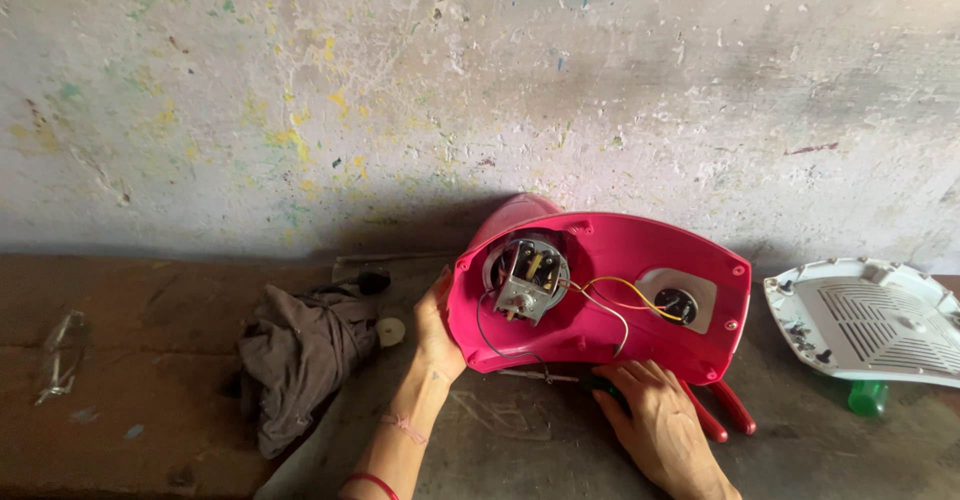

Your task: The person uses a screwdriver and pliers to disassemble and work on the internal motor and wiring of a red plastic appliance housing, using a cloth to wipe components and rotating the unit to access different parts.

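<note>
A pink plastic housing (640,260) stands tilted on its edge, its open inside facing me. Inside sit a metal switch block (527,282) with yellow and black wires (620,300) running to a round black knob part (680,305). My left hand (435,335) holds the housing's left edge, thumb against the rim. Just below the housing's lower edge, my right hand (655,415) lies on the surface with its fingers over a dark-green tool handle (605,388); a thin metal shaft (530,375) sticks out to the left.
Red-handled pliers (725,410) lie right of my right hand. A white plastic grille cover (870,320) rests at right over a green object (867,397). A dark crumpled cloth (300,355) and a small white disc (391,331) lie at left. A stained wall stands behind.
</note>
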